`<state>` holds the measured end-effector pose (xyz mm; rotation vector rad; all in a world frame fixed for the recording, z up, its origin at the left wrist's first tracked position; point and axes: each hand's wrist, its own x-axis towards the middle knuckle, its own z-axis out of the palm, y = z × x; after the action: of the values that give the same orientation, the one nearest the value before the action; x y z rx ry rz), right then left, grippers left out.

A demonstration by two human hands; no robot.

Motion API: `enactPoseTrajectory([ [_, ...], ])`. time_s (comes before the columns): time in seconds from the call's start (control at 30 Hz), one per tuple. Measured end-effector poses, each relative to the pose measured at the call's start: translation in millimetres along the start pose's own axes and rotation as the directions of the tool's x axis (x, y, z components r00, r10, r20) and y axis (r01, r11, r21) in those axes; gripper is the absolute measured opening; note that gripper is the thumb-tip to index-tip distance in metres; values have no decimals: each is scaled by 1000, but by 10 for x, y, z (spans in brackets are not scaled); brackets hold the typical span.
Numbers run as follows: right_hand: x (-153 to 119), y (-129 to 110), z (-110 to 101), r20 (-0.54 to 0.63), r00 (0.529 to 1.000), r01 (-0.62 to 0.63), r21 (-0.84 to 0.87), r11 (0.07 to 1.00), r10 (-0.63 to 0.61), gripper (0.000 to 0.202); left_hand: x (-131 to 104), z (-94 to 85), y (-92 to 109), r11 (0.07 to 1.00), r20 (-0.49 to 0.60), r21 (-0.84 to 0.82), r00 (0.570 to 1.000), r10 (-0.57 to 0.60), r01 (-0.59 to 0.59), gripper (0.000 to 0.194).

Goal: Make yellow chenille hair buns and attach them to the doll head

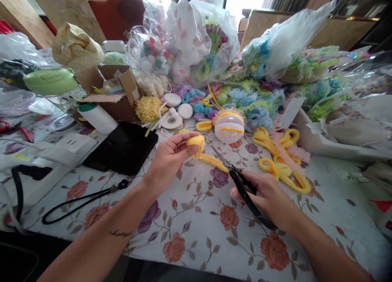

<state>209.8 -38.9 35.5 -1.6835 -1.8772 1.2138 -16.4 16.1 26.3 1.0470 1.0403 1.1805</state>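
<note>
Between thumb and fingers, my left hand pinches a fuzzy yellow strip that is curled into a loop. Its tail hangs down to the right and ends close to the scissors. My right hand is wrapped round the black handles of a pair of scissors, whose blades point up and left toward the strip. Whether the blades touch the strip I cannot tell. Just beyond stands a round, clear-lidded container with a yellow piece across it. More yellow fuzzy loops lie to the right of my right hand.
A black tablet with a wrist strap lies at left, by a power strip and a white thread cone. Behind are a cardboard box, ribbon spools, pastel ruffles and plastic bags. A white tray stands right.
</note>
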Motion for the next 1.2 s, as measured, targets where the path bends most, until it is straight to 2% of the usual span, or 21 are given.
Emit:
enactPoseTrajectory([
  [0.33,19,15,54,-34,999,0,-62,998,-2,24,-8,6,8,1000,3,-10,1000,-3,3,32],
  [0.83,34,61,73,-38,999,37,-69,997,-39,29,-24,28,30,1000,-19,6,1000,11,-11,28],
  [1.0,33,80,83,-18,1000,-10,-44,999,9,23,-8,21,19,994,33,-99,999,-38,41,28],
  [1.2,33,79,90,-29,1000,3,-91,996,-6,23,26,-22,-17,966,119,-228,988,-97,122,29],
])
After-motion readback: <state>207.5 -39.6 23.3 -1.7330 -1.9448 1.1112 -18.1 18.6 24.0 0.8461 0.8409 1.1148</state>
